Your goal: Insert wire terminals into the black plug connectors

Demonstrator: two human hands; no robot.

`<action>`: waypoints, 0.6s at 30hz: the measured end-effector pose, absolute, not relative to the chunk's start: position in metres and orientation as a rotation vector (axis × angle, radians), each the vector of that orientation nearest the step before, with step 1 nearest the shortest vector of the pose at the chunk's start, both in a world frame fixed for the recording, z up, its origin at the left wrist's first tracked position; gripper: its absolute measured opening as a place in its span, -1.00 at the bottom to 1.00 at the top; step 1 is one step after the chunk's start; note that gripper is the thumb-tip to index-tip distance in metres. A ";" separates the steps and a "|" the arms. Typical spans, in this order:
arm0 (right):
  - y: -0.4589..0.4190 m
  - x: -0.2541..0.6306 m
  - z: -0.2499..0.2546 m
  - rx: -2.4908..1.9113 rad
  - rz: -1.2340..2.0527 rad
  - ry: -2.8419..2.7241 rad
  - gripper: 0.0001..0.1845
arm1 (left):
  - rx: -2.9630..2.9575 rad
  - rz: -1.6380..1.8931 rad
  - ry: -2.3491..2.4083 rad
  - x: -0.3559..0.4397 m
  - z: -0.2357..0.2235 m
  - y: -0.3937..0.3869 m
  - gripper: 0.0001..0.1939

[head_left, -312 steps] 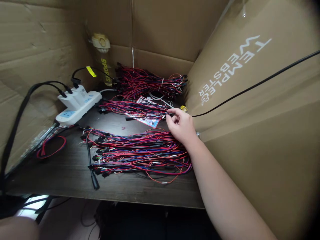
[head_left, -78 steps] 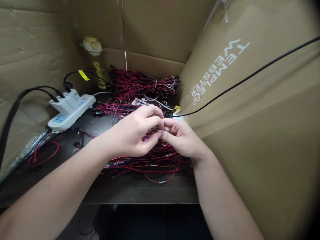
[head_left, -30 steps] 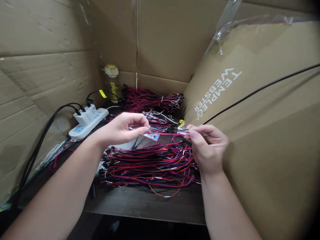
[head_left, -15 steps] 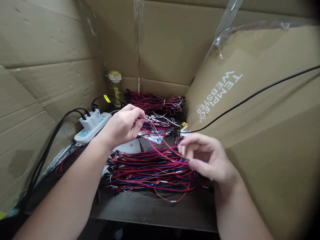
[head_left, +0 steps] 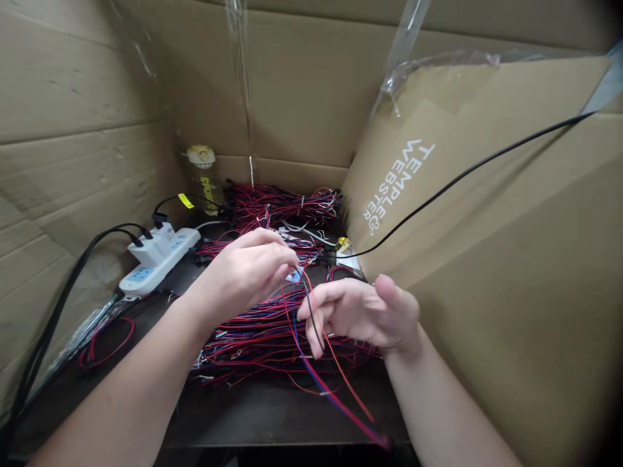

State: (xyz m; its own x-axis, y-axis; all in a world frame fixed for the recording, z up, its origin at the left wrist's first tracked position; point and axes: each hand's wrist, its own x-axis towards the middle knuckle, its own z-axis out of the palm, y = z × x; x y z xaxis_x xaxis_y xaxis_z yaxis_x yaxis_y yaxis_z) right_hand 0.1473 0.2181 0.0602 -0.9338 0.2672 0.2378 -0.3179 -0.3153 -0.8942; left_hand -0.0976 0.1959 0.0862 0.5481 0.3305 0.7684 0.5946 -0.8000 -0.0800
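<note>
My left hand (head_left: 257, 266) pinches one end of a set of thin wires (head_left: 311, 370) in red, orange, blue and black. From the fingertips they hang down and to the right, and their lower end is blurred. My right hand (head_left: 365, 311) is beside them, palm turned inward with the thumb raised and the fingers apart; a black strand crosses in front of its fingertips. Beneath both hands lies a wide bundle of red, blue and black wires (head_left: 253, 344), partly hidden by them.
Further back lie another wire bundle (head_left: 272, 201) and a smaller one (head_left: 214, 250). At left is a white power strip (head_left: 170, 259) with plugs; behind it stands a bottle (head_left: 202, 159). Cardboard walls (head_left: 462, 214) enclose the table, and a black cable (head_left: 438, 188) runs along the right.
My right hand has let go of the wires and opened, its thumb swinging up. The wires' free end has dropped toward the front edge. My left hand is slightly lower. The camera view has shifted.
</note>
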 end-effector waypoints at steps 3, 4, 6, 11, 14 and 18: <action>0.221 0.141 0.058 -0.177 2.153 -1.633 -0.27 | -2.466 -1.028 -0.634 -0.089 0.083 0.195 -0.90; 0.222 0.139 0.057 -0.270 2.084 -1.624 -0.36 | -2.460 -1.016 -0.605 -0.086 0.082 0.194 -0.89; 0.223 0.134 0.055 -0.438 1.951 -1.618 -0.43 | -2.438 -1.018 -0.589 -0.083 0.079 0.193 -0.87; 0.223 0.134 0.057 -0.491 1.758 -1.694 -0.57 | -2.417 -1.136 -0.715 -0.082 0.076 0.190 -0.87; 0.221 0.137 0.062 -0.471 1.772 -1.710 -0.62 | -2.431 -1.171 -0.749 -0.083 0.079 0.190 -0.89; 0.219 0.137 0.064 -0.472 1.815 -1.650 -0.71 | -2.452 -1.222 -0.780 -0.085 0.083 0.193 -0.90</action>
State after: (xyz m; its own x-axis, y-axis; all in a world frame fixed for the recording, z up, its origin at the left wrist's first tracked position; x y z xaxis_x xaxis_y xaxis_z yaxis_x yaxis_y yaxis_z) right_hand 0.1369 0.2194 0.0643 -0.7359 0.6604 0.1491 -0.2113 -0.0148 -0.9773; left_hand -0.0854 0.1926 0.0827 0.4927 0.3373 0.8022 0.5853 -0.8106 -0.0187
